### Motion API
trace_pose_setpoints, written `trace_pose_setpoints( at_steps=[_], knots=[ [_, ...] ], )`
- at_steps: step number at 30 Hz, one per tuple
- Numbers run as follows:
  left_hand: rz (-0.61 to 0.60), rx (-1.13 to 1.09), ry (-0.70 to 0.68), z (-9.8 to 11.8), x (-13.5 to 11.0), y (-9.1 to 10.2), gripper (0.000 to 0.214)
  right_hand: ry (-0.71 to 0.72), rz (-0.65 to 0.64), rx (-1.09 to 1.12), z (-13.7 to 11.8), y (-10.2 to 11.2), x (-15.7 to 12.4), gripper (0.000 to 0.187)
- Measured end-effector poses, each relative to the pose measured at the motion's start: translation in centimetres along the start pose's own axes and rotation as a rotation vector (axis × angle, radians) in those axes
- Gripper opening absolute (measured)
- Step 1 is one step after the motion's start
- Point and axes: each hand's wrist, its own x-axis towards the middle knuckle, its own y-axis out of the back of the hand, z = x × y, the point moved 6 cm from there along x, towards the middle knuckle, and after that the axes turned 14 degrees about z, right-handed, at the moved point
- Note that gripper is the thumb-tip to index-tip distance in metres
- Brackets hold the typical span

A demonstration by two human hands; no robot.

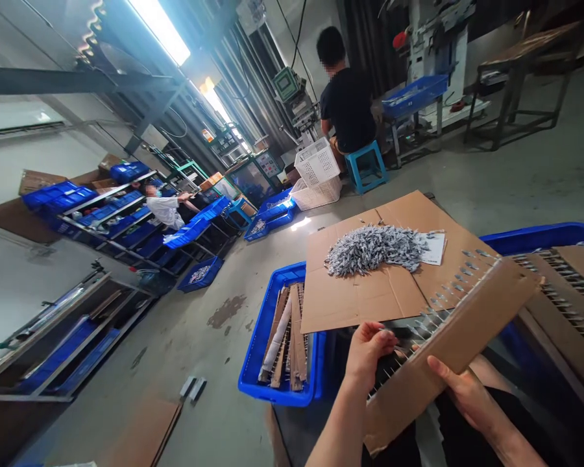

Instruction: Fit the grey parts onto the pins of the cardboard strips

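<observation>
My right hand (460,389) grips the near edge of a long cardboard strip (467,331) with a row of small metal parts stuck along its top edge. My left hand (367,350) is closed at the strip's left end, fingers pinched among the metal pins there. Just beyond lies a flat cardboard sheet (370,292) carrying a heap of grey metal parts (374,250) and a white paper slip (435,250).
A blue bin (257,363) with upright cardboard strips sits left of the sheet. Another blue bin (540,237) of loaded strips is at right. A person in black sits on a blue stool (365,165) beyond. Another person works at blue-bin racks (121,220) far left.
</observation>
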Motion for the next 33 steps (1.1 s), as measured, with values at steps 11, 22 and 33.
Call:
trace_pose_setpoints(
  at_steps=[11, 22, 33],
  knots=[
    [-0.028, 0.100, 0.017, -1.9, 0.4, -1.1, 0.041, 0.043, 0.066, 0.004, 1.0, -0.3, -0.3, 0.036],
    [-0.070, 0.131, 0.033, -1.7, -0.3, -1.1, 0.042, 0.060, 0.081, -0.016, 0.3, -1.0, -1.1, 0.037],
    [-0.070, 0.127, 0.026, -1.7, -0.4, -1.1, 0.042, 0.058, 0.095, -0.033, -0.2, -1.1, -1.4, 0.033]
  ],
)
